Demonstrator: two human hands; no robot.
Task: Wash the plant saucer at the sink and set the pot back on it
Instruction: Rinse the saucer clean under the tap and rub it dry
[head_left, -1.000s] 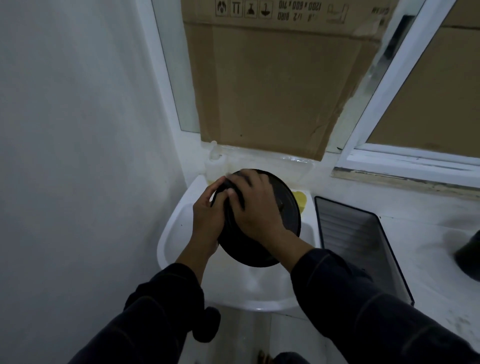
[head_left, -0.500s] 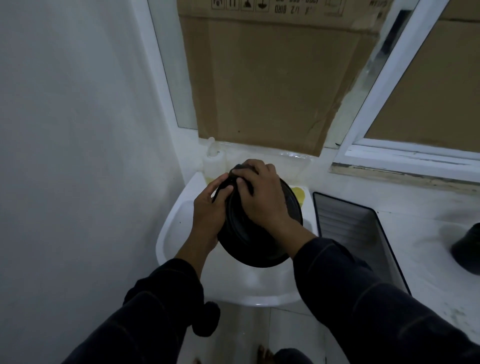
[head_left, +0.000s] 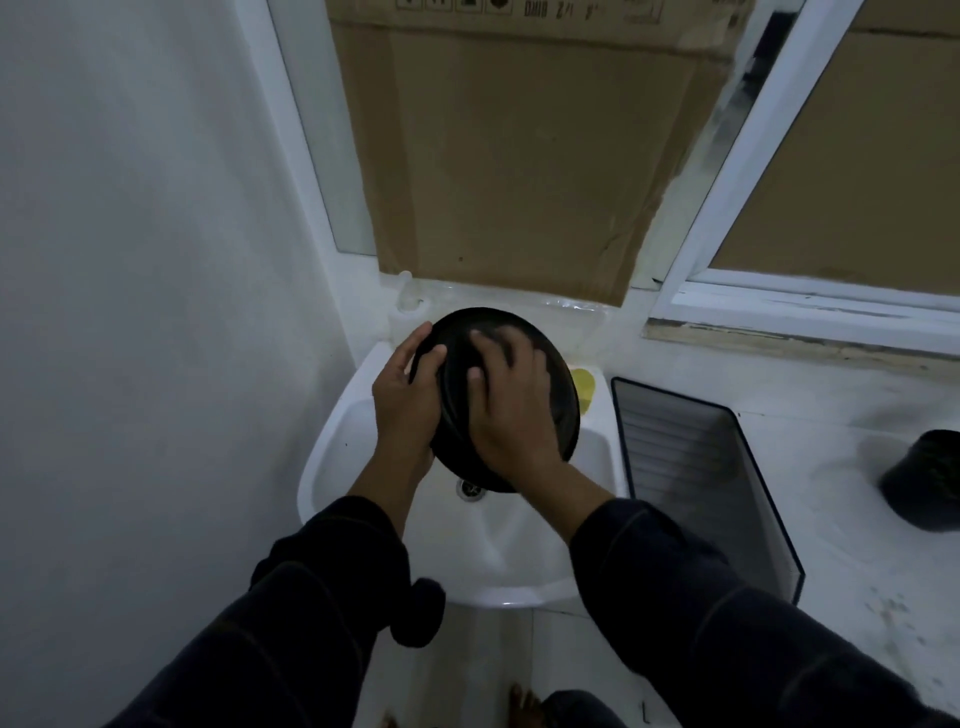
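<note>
My left hand (head_left: 404, 402): grips the rim of the black saucer (head_left: 558, 395), thumb over the edge. My right hand (head_left: 511, 410): fingers spread flat on its face. Saucer: tilted, held above the white sink (head_left: 332, 441). Black pot (head_left: 927, 480): on the counter (head_left: 831, 519), well apart, right.

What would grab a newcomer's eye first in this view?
The round black plastic saucer, held tilted over the white ceramic sink: the left hand grips its rim while the right hand lies spread on its face. Next, the big brown cardboard sheet covering the window behind, and the black plant pot on the white counter at far right.
</note>
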